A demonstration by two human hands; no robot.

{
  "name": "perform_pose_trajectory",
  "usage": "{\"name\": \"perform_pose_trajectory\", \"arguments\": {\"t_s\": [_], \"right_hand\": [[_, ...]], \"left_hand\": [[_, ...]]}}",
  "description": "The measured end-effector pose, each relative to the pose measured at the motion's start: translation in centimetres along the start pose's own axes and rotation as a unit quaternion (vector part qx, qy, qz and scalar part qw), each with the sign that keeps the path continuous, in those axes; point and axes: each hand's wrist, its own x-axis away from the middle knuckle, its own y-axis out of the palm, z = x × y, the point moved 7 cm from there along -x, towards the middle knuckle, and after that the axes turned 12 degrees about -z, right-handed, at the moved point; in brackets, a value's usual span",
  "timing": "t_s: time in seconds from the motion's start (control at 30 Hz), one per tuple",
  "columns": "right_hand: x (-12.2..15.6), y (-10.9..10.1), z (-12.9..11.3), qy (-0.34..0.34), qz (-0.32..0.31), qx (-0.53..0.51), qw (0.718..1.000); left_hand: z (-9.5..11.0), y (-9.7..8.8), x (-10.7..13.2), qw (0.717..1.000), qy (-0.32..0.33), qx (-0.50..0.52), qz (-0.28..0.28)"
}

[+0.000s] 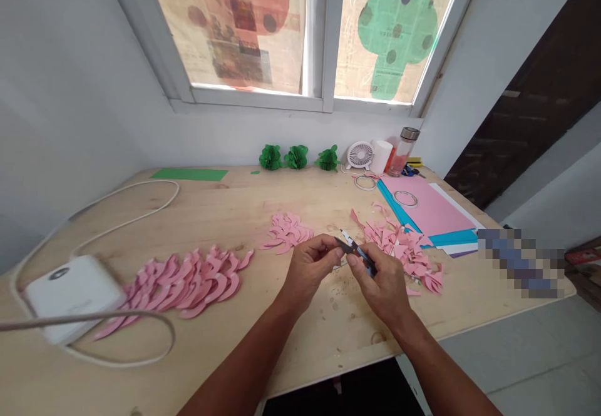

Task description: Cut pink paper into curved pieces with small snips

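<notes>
My left hand (307, 269) and my right hand (382, 284) meet over the wooden table (225, 216), near its front edge. Both are closed in a pinch on a small dark tool with a blue handle and a white tip (353, 248), held between them; I cannot make out what kind of tool it is. Curved pink paper pieces lie in three heaps: a long row (188, 281) to the left, a small pile (286, 231) just beyond my left hand, and a loose pile (404, 250) by my right hand.
A white device (72, 294) with looping cables sits at the left front. Pink, blue and white sheets (425, 206) lie at the right with a tape ring on them. Three green paper balls (295, 157), a small fan (360, 154), a roll and a bottle (402, 151) line the wall.
</notes>
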Motion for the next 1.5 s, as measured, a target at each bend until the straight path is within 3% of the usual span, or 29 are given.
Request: {"name": "perform_pose_trajectory", "arguments": {"t_s": [0.9,1.2,1.4,1.5], "right_hand": [[0.3,-0.1,0.0,-0.042,0.047,0.085,0.994],[0.7,-0.7,0.9,-0.086,0.083,0.146,0.982],[1.0,-1.1,1.8,-0.081,0.080,0.145,0.983],[1.1,-2.5,2.6,-0.059,0.107,0.135,0.983]], "left_hand": [[-0.5,-0.1,-0.1,1.000,-0.016,-0.017,0.005],[0.4,0.8,-0.2,0.997,-0.006,-0.072,0.010],[0.4,1.6,-0.6,0.993,-0.001,-0.121,-0.005],[-0.1,1.8,-0.5,0.986,-0.017,-0.165,-0.008]]}}
